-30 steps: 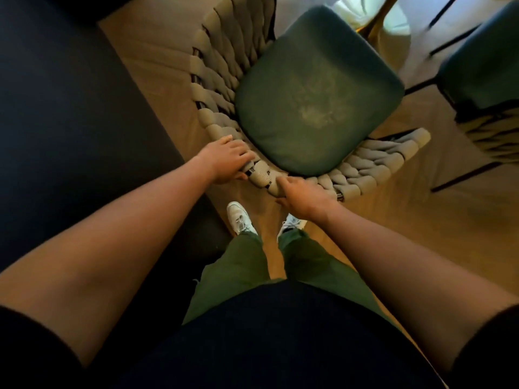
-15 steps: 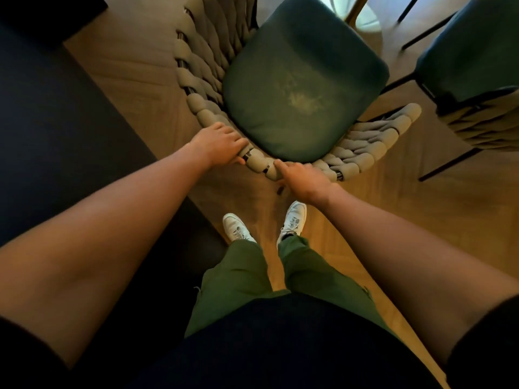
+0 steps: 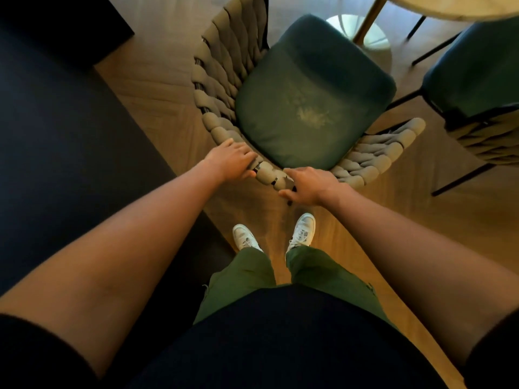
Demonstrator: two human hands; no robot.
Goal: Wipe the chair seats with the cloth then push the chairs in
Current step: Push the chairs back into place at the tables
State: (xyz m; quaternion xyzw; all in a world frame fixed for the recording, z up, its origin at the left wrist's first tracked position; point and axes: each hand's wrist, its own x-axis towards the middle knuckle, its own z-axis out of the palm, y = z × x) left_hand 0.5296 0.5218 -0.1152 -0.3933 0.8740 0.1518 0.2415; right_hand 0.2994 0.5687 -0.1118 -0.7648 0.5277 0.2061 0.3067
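Both hands grasp the woven back of the chair [image 3: 224,102]: left hand [image 3: 233,161], right hand [image 3: 309,185]. No cloth is visible, so wiping looks finished. The tabletop [image 3: 449,7] is far right; pushing in remains.

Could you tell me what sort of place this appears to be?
Probably a dining area in a home or café: a round table on a pedestal base, two woven-back chairs with green seat cushions, and wooden flooring.
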